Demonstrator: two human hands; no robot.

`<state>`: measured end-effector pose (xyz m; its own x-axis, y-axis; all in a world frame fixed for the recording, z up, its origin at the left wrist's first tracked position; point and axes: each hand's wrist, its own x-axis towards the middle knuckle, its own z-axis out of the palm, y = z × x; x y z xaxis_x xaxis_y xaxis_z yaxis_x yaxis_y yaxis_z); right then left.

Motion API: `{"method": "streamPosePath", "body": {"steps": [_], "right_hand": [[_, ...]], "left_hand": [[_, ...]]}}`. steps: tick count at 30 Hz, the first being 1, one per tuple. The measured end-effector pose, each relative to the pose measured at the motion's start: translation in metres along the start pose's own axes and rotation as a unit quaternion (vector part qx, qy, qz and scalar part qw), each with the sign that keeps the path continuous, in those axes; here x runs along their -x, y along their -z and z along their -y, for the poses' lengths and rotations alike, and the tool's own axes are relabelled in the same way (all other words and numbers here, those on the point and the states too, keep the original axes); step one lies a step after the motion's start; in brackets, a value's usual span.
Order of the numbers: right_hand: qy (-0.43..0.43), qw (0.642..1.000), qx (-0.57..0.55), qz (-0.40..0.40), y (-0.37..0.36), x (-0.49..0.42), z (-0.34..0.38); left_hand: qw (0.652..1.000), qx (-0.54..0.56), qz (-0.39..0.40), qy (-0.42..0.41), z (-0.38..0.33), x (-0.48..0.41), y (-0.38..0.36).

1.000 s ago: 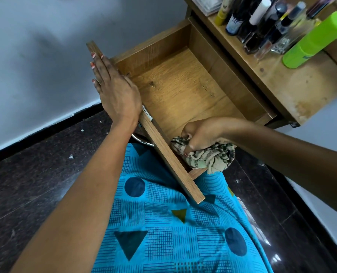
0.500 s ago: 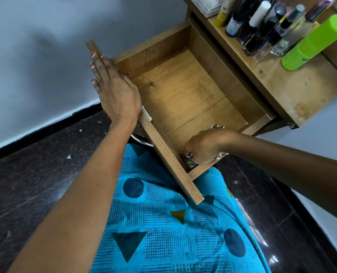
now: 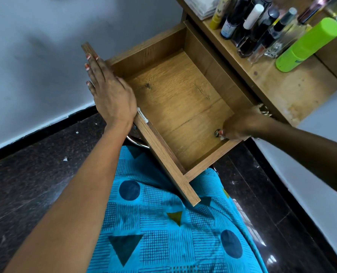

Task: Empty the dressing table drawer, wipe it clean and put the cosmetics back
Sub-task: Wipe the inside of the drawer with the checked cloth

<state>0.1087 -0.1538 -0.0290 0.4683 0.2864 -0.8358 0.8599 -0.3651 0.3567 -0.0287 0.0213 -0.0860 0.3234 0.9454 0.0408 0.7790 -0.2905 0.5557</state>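
Note:
The wooden drawer [image 3: 175,95] is pulled out of the dressing table, and nothing lies on its bare floor. My left hand [image 3: 112,95] lies flat, fingers together, on the top edge of the drawer's front panel [image 3: 163,154]. My right hand [image 3: 240,125] presses a patterned cloth [image 3: 264,111] against the drawer's right wall near the front corner; most of the cloth is hidden under the hand. The cosmetics [image 3: 262,30], several bottles and tubes, stand on the table top [image 3: 293,89], with a lime green can [image 3: 307,46] lying among them.
My lap in a blue patterned garment [image 3: 163,233] sits under the drawer front. A grey wall [image 3: 36,56] stands to the left, and dark polished floor [image 3: 26,194] lies on both sides. A metal handle [image 3: 136,141] shows below the front panel.
My right hand has slid the cloth from the drawer's front corner along the right side toward the table. The left hand has stayed on the front panel.

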Motion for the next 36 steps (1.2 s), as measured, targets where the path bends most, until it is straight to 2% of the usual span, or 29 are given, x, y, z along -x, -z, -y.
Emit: {"method": "streamPosePath", "body": {"steps": [2, 5, 7, 10, 14, 20, 27, 31, 36], "right_hand": [[0.029, 0.999, 0.018, -0.016, -0.001, 0.013, 0.016], [0.135, 0.990, -0.012, -0.044, -0.009, 0.028, 0.055], [0.162, 0.984, -0.022, -0.070, -0.013, 0.038, 0.077], [0.128, 0.987, -0.008, -0.095, -0.014, 0.038, 0.080], [0.067, 0.994, -0.015, -0.083, -0.008, 0.020, 0.055], [-0.088, 0.993, 0.025, -0.073, 0.002, -0.015, 0.008], [-0.115, 0.989, 0.068, -0.071, 0.002, -0.024, 0.010], [-0.126, 0.978, 0.128, -0.101, 0.003, -0.017, 0.012], [-0.101, 0.981, 0.107, -0.125, -0.005, -0.024, 0.010]], "left_hand": [[1.000, 0.001, 0.001, -0.001, 0.000, 0.000, 0.000], [1.000, 0.001, 0.001, -0.004, 0.001, -0.001, -0.001], [1.000, -0.001, 0.002, -0.005, 0.003, -0.001, -0.001], [1.000, -0.002, -0.002, -0.009, 0.003, -0.001, -0.001], [1.000, 0.002, -0.002, -0.009, 0.002, -0.001, -0.001], [1.000, 0.003, 0.000, -0.003, 0.001, -0.001, -0.001], [1.000, 0.001, 0.002, -0.005, 0.002, -0.001, 0.000], [1.000, 0.003, 0.002, -0.004, 0.002, 0.000, 0.000], [1.000, 0.007, 0.001, -0.008, 0.002, 0.000, 0.001]]}}
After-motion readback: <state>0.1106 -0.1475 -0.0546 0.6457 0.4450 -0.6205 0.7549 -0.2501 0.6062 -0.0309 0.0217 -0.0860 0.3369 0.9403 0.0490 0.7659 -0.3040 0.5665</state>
